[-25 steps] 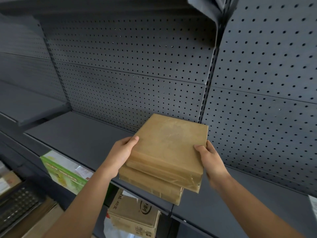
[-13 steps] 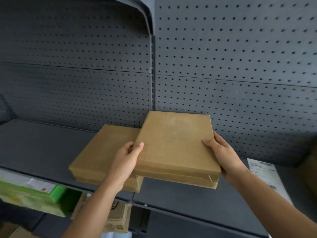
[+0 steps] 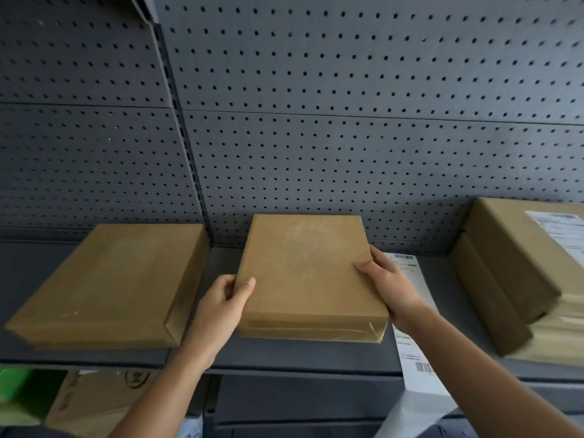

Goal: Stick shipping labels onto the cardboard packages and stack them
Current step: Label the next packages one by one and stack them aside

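Observation:
A flat brown cardboard package [image 3: 306,273] lies on the grey shelf [image 3: 284,355] at centre, its top bare. My left hand [image 3: 226,303] grips its left edge and my right hand [image 3: 390,284] grips its right edge. A second bare brown package [image 3: 110,286] rests on the shelf to the left, untouched. A strip of white shipping labels [image 3: 414,339] lies on the shelf just right of the held package, partly under my right arm, and hangs over the shelf's front edge. At the far right stands a stack of brown packages [image 3: 518,273]; a white label [image 3: 559,229] is stuck on the top one.
A grey pegboard back wall [image 3: 316,121] rises behind the shelf, split by a vertical upright [image 3: 186,153]. Below the shelf at the left sit a printed cardboard box [image 3: 94,399] and something green [image 3: 19,390].
The two packages, held stacked a second ago, are apart: the lower one stays on the shelf at the left. Both hands carried the upper one rightward and set it lower. The view swung right, revealing the labelled stack.

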`<control>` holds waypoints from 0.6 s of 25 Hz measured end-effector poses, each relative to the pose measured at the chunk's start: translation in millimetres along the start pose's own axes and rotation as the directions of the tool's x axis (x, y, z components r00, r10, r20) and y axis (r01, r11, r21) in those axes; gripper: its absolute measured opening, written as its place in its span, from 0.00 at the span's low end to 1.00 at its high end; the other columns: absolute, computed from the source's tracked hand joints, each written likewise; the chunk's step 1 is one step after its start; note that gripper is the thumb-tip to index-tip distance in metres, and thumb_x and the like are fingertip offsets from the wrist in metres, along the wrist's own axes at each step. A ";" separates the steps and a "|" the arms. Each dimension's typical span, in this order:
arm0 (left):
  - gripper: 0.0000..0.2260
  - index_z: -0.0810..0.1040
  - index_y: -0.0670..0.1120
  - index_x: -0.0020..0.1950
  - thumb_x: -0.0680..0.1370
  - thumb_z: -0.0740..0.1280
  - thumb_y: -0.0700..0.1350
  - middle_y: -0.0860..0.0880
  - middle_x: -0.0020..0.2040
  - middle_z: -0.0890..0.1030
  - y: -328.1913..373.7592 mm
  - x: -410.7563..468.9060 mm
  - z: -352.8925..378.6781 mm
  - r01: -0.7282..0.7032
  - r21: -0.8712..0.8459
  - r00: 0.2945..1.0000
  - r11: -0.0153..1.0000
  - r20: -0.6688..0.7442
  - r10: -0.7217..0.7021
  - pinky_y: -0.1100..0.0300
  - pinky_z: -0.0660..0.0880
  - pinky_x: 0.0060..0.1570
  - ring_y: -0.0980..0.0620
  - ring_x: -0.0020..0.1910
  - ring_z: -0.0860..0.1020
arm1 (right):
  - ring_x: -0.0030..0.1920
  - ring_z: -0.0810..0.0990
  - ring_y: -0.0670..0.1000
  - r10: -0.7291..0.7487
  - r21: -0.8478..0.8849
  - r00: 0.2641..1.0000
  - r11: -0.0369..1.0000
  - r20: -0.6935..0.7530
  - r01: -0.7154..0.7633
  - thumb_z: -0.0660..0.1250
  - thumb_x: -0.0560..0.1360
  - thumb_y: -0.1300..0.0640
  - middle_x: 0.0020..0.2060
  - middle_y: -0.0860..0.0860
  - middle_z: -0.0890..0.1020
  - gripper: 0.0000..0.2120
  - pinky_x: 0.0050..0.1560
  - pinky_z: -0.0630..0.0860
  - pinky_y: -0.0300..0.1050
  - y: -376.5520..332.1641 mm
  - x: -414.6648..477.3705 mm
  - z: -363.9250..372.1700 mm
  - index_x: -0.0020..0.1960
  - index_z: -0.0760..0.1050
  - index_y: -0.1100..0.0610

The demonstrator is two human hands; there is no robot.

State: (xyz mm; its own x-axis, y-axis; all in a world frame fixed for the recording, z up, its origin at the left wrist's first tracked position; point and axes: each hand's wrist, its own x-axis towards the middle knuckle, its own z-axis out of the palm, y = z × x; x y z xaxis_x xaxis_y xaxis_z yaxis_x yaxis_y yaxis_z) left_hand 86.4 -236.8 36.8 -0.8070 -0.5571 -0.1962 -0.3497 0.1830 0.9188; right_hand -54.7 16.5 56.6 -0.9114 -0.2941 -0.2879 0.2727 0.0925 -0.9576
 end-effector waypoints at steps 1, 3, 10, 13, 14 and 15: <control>0.12 0.79 0.54 0.56 0.80 0.66 0.61 0.55 0.52 0.83 -3.5 0.1 3.7 0.008 0.012 1.000 1.000 0.005 -0.008 0.56 0.74 0.47 0.55 0.52 0.81 | 0.49 0.85 0.51 0.003 -0.002 1.000 1.000 -0.003 -0.003 0.65 0.79 0.57 0.51 0.47 0.86 0.14 0.49 0.81 0.49 3.8 1.2 -3.4 0.60 0.77 0.41; 0.13 0.78 0.54 0.56 0.80 0.66 0.60 0.54 0.52 0.84 -10.2 -1.1 10.8 0.020 0.037 1.000 0.999 0.015 -0.021 0.55 0.75 0.49 0.54 0.52 0.81 | 0.49 0.85 0.51 0.016 -0.010 1.000 1.000 -0.007 -0.016 0.65 0.79 0.58 0.50 0.47 0.86 0.14 0.50 0.82 0.50 12.0 2.6 -8.3 0.58 0.78 0.40; 0.14 0.78 0.52 0.59 0.79 0.68 0.58 0.56 0.52 0.83 -17.4 -13.2 20.3 0.013 0.031 1.000 0.999 -0.012 -0.013 0.63 0.73 0.43 0.60 0.50 0.80 | 0.47 0.86 0.46 0.018 -0.046 1.000 0.999 0.023 -0.017 0.64 0.80 0.57 0.48 0.41 0.87 0.18 0.45 0.80 0.43 33.1 5.0 -13.4 0.60 0.76 0.35; 0.15 0.77 0.51 0.63 0.80 0.68 0.58 0.57 0.51 0.83 -15.5 -14.3 21.9 0.012 0.040 1.000 0.999 -0.018 -0.012 0.64 0.72 0.41 0.62 0.49 0.80 | 0.47 0.86 0.46 0.004 -0.050 0.999 0.999 0.038 -0.003 0.64 0.80 0.57 0.50 0.42 0.87 0.18 0.45 0.80 0.43 33.7 5.9 -13.6 0.62 0.76 0.36; 0.17 0.76 0.51 0.65 0.80 0.67 0.58 0.57 0.52 0.82 -14.9 -13.9 21.9 0.008 0.060 1.000 0.998 -0.013 -0.007 0.64 0.72 0.41 0.61 0.49 0.79 | 0.48 0.86 0.46 0.001 -0.053 0.999 0.999 0.039 0.002 0.64 0.80 0.57 0.50 0.42 0.87 0.18 0.46 0.80 0.43 33.6 6.2 -14.0 0.62 0.75 0.37; 0.19 0.75 0.51 0.68 0.80 0.67 0.58 0.57 0.54 0.82 -14.1 -14.0 21.9 -0.004 0.094 1.000 0.996 -0.005 0.004 0.65 0.73 0.41 0.61 0.49 0.79 | 0.48 0.86 0.46 -0.003 -0.059 0.999 0.998 0.036 0.005 0.65 0.80 0.56 0.50 0.42 0.87 0.17 0.47 0.81 0.44 33.5 6.1 -14.3 0.63 0.75 0.37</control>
State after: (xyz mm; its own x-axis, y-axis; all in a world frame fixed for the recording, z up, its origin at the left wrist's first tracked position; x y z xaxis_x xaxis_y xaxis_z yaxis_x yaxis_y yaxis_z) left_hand 92.2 -213.8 19.2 -0.8059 -0.5606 -0.1903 -0.3898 0.2606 0.8832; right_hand -55.5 31.4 22.8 -0.9005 -0.3281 -0.2854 0.2496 0.1474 -0.9571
